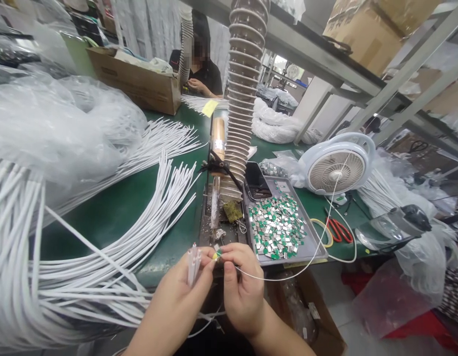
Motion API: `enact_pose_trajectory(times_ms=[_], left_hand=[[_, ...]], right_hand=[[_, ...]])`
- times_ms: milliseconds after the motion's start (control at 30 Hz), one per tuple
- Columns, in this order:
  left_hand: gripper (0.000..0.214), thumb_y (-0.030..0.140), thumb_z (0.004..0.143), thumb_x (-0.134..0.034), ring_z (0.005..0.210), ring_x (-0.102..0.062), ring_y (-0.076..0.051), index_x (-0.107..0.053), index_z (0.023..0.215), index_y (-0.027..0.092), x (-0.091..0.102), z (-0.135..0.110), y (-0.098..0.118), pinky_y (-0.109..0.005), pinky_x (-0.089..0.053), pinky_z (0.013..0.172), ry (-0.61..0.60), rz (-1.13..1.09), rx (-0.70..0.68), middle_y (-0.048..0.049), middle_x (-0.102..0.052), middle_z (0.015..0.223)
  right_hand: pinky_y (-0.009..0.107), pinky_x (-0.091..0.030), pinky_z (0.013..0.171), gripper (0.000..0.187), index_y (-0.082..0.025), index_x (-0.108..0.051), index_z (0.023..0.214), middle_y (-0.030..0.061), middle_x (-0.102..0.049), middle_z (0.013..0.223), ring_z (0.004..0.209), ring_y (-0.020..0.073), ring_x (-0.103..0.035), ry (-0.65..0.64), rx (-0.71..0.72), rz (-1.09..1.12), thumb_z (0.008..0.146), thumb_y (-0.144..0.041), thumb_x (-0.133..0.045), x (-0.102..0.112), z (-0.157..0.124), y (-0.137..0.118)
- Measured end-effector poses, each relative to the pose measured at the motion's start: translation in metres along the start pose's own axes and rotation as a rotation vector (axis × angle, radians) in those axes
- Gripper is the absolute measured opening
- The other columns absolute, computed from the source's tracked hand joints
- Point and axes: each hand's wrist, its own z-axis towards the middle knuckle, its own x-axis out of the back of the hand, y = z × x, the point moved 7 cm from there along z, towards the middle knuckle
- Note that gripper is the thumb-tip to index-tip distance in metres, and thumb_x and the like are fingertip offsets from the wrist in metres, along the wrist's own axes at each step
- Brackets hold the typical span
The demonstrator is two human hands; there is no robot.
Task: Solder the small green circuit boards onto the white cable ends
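Observation:
My left hand [182, 289] is closed around a few white cable ends [193, 264] standing up between thumb and fingers. At its fingertips is a small connector [217, 252] with green and yellow on it; my right hand's fingertips meet it there. My right hand [244, 291] is closed, with a thin solder wire [288, 278] running out of it to the right and up across the fan. Just above both hands, a soldering iron [218, 133] with a wooden handle is fixed tip down. What the right fingers press on is partly hidden.
A metal tray [317, 254] of small green-and-silver connectors lies right, a phone [257, 181] on its edge. An extraction hose [245, 84] hangs behind the iron. White cable bundles [113, 247] fill the left. A fan [336, 170] and red-handled scissors [339, 230] sit right; a co-worker [210, 76] sits opposite.

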Motion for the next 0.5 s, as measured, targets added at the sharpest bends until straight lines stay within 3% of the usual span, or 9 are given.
enact_pose_trajectory(times_ms=[133, 333, 500], left_hand=[[0.022, 0.039, 0.086, -0.049, 0.089, -0.062, -0.023, -0.063, 0.092, 0.023, -0.005, -0.012, -0.002, -0.029, -0.049, 0.081, -0.054, -0.048, -0.024, -0.0052, -0.07, 0.093], [0.033, 0.051, 0.084, -0.049, 0.11, -0.057, -0.027, -0.068, 0.088, 0.025, 0.002, -0.02, -0.015, -0.031, -0.044, 0.093, -0.015, -0.091, 0.076, -0.0058, -0.068, 0.108], [0.035, 0.056, 0.082, -0.051, 0.086, -0.06, -0.024, -0.066, 0.089, 0.025, 0.0, -0.019, -0.027, -0.03, -0.046, 0.082, -0.09, -0.137, 0.149, -0.0035, -0.066, 0.087]], right_hand=[[0.031, -0.053, 0.076, 0.025, -0.019, -0.058, 0.098, 0.0074, -0.063, 0.088, 0.085, 0.0169, -0.062, -0.033, -0.004, -0.001, 0.084, -0.004, -0.044, 0.003, -0.005, -0.002], [0.03, -0.051, 0.069, 0.024, -0.019, -0.057, 0.1, 0.0048, -0.061, 0.082, 0.075, 0.0156, -0.059, -0.057, -0.043, -0.111, 0.085, -0.005, -0.044, 0.02, -0.015, -0.002], [0.027, -0.051, 0.07, 0.027, -0.02, -0.056, 0.108, 0.0039, -0.062, 0.083, 0.076, 0.0147, -0.061, -0.074, -0.068, -0.266, 0.088, -0.006, -0.042, 0.045, -0.005, 0.006]])
